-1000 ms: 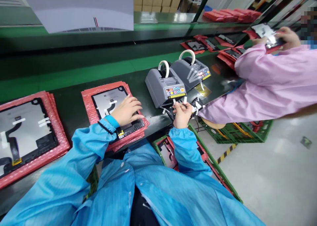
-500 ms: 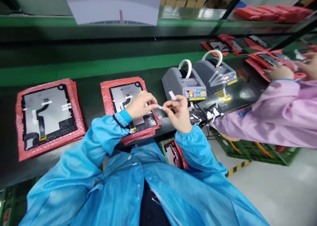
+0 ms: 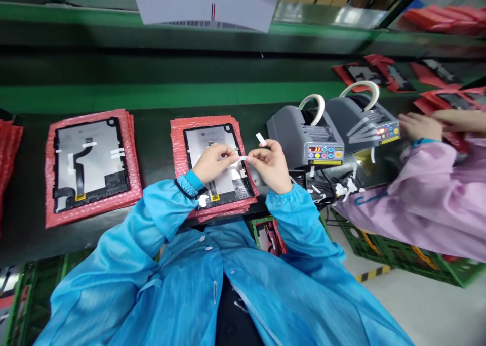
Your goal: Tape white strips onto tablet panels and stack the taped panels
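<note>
A short strip of white tape point(image 3: 242, 159) is stretched between my two hands, above a tablet screen panel point(image 3: 223, 176). The left end is pinched by my left hand point(image 3: 216, 162), thumb against fingers. My right hand point(image 3: 271, 168) grips the other end between thumb and index finger. A second white tape piece point(image 3: 260, 139) sticks up from the fingers of that right hand. Under the panel lies a stack of pink bubble-wrap sleeves point(image 3: 178, 148). My hands hide part of the panel's black flex cable.
Left of my hands, another panel point(image 3: 91, 161) with tape strips rests on pink bubble wrap. Two grey tape dispensers point(image 3: 309, 138) stand at the right, with tape scraps point(image 3: 347, 186) before them. Beyond, a co-worker's hands point(image 3: 421, 126) are over pink-wrapped panels. Green crates point(image 3: 425, 255) sit below.
The view has shifted, so the bench items appear further right. Both my hands stay close together over the panel, and more of the tape strip now shows between them.
</note>
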The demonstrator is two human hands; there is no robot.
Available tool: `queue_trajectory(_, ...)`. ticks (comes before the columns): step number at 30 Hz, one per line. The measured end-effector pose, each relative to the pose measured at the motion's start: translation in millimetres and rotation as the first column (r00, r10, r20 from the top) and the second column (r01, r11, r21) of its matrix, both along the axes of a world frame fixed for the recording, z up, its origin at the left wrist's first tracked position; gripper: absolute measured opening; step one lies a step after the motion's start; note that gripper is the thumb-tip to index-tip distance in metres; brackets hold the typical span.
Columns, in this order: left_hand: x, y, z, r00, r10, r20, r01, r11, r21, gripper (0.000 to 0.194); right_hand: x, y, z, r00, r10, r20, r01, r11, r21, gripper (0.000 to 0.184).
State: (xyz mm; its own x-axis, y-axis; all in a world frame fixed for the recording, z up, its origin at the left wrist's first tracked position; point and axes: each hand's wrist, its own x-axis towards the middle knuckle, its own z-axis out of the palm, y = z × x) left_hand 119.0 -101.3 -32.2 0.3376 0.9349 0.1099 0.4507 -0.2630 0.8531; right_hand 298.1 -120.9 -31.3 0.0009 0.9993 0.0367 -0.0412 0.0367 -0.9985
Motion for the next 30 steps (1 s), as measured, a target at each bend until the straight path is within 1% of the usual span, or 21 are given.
queue_trajectory(3,3.4,2.7,-5.1,0.998,0.033,-0.051,-0.034,0.999,-0.012,0.020,-0.1,7.3,-3.5,1.000,-0.014,-0.001,0.014,0.999,-0.046,0.053)
queue_trajectory(5,8.3,4.5,-6.9,0.985,0.072,-0.156,-0.076,0.997,-0.020,0.021,1.8,13.2,-8.0,1.000,-0.010,0.026,0.012,0.997,-0.073,0.053)
queue_trajectory(8,17.4,5.8,-5.7,0.924,0.120,-0.364,-0.131,0.991,-0.005,0.021,5.5,22.1,-17.3,0.995,0.004,0.103,0.008,0.994,-0.108,0.053)
queue_trajectory(11,23.8,6.2,-4.0,0.873,0.128,-0.471,-0.145,0.989,0.001,0.021,8.0,28.3,-25.4,0.987,0.018,0.160,0.001,0.993,-0.122,0.051)
queue_trajectory(14,25.6,7.0,-6.2,0.868,0.128,-0.480,-0.139,0.990,0.013,0.022,8.9,31.0,-29.6,0.986,0.030,0.166,-0.008,0.991,-0.131,0.051)
queue_trajectory(19,24.8,7.5,-12.4,0.875,0.144,-0.461,-0.136,0.989,0.051,0.023,10.2,31.7,-31.9,0.985,0.043,0.169,-0.019,0.989,-0.145,0.052)
queue_trajectory(25,27.4,6.2,-9.7,0.863,0.123,-0.490,-0.123,0.992,0.034,0.024,12.5,34.9,-37.1,0.979,0.075,0.191,-0.046,0.988,-0.151,0.052)
queue_trajectory(27,28.8,5.3,-8.6,0.851,0.115,-0.513,-0.121,0.992,0.022,0.022,13.1,37.0,-40.5,0.977,0.093,0.190,-0.059,0.982,-0.179,0.054)
queue_trajectory(30,28.8,5.3,-8.8,0.832,0.135,-0.538,-0.144,0.989,0.026,0.020,15.4,39.1,-45.3,0.987,0.096,0.132,-0.063,0.969,-0.240,0.060)
